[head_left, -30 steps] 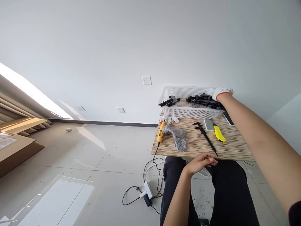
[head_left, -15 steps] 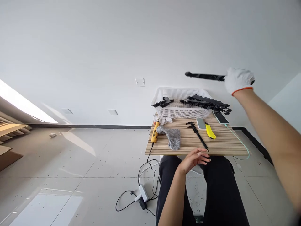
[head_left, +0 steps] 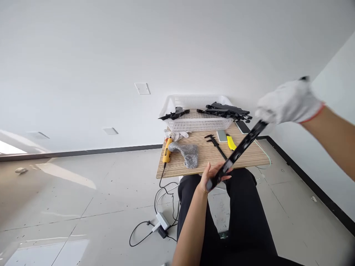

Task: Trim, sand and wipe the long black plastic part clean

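My right hand [head_left: 290, 101] wears a white knit glove and is closed round the upper end of a long black plastic strip [head_left: 240, 149]. The strip slants down to the left. My bare left hand [head_left: 212, 173] is at its lower end, fingers curled round it, just off the near edge of the small wooden table [head_left: 249, 157]. Behind, a white mesh basket [head_left: 194, 123] holds several more black plastic parts [head_left: 224, 110].
On the table lie a yellow rotary tool [head_left: 167, 149], a grey glove [head_left: 187, 153], a black caliper [head_left: 215, 144], a yellow knife [head_left: 230, 142] and two phones [head_left: 222, 135]. A power strip and cables [head_left: 161, 221] lie on the floor at the left of my legs.
My right hand lifted a black strip out of the basket, swung it up, then brought it down toward me. My left hand rose from the table edge and took its lower end.
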The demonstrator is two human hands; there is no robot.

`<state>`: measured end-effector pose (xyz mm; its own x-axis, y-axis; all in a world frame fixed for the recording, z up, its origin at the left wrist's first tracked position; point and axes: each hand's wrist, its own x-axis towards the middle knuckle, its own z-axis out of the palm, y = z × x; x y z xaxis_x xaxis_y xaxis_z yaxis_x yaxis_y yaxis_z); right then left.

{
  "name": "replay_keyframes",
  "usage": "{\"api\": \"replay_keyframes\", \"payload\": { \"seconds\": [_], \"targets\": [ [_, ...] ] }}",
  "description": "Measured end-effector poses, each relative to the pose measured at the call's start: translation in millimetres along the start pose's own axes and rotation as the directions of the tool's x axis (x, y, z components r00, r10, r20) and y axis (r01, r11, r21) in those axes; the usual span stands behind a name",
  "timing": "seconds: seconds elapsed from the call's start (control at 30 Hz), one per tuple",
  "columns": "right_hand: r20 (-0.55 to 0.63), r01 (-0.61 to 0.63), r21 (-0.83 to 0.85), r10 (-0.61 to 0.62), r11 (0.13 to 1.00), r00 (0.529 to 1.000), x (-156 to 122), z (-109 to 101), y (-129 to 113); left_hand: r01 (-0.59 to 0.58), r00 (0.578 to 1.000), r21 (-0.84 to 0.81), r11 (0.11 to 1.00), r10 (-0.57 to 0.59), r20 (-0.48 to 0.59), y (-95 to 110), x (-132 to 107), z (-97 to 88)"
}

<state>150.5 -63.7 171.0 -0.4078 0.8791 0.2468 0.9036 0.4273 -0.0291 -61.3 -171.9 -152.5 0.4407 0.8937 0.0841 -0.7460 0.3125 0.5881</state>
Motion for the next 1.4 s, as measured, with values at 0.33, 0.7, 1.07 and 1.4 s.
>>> {"api": "replay_keyframes", "payload": {
  "seconds": [0.33,0.7,1.07,1.4],
  "targets": [
    [0.094,0.646,-0.012,-0.642,0.763,0.761,35.8,69.1,-100.1,0.071,0.997,0.134,0.988,-0.067,-0.031,-24.5,3.9,5.5],
    [0.266,-0.12,0.006,0.114,0.993,0.957,-9.6,210.6,-64.3,-0.018,0.957,-0.092,0.996,-0.009,-0.289,-14.7,-8.3,7.6],
    [0.544,-0.224,-0.025,0.202,0.974,0.815,-1.5,236.0,-58.3,0.004,0.932,0.105,0.994,0.034,-0.362,-17.7,-11.0,11.8],
    [0.508,-0.193,0.092,0.121,0.977,0.853,-25.8,202.4,-29.6,-0.064,0.873,0.168,0.984,0.137,-0.468,-17.7,-10.7,2.4]
  ]
}}
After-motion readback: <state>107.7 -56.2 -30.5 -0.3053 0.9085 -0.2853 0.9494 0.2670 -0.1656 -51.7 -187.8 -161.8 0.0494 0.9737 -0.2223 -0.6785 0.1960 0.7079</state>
